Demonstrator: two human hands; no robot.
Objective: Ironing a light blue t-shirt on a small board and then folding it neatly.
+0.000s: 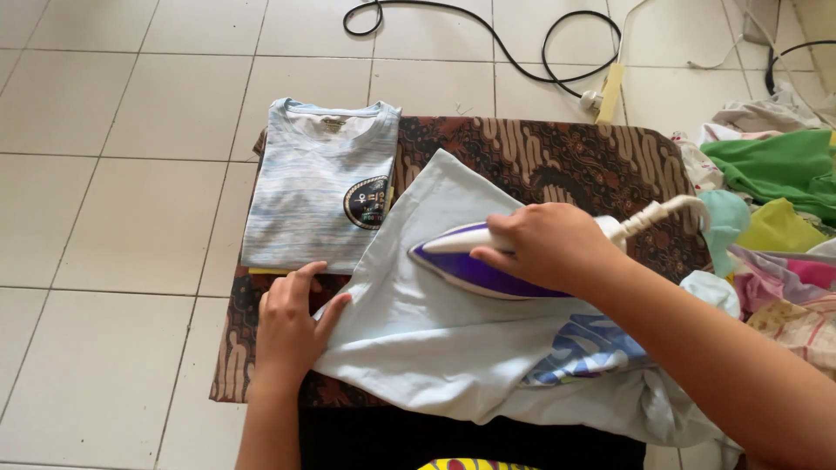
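White tiled floor [113,174] fills the view, and on it lies a brown patterned cloth [557,157] spread flat as a pressing pad. Across that cloth, a pale blue shirt [418,331] is laid out at an angle, its printed blue patch showing near the person's right forearm and its lower part bunched up at the near edge. To the right, a heap of mixed clothes [775,218] sits in green, yellow, pink and white, touching the pad's right edge. On the pad's far left corner, a folded striped T-shirt [313,183] with a round dark badge rests neatly, just beside the pale blue shirt. Now the iron [475,261], purple and white, sits soleplate-down on the pale blue shirt, tip pointing left, its white cord arching off to the right. The right hand [544,248] is wrapped firmly round the iron's handle. The left hand [292,322] lies flat, fingers together and thumb spread, pressing the shirt's left edge against the pad. Black cable [488,30] loops over the floor at the far side, running to a power strip [605,91].
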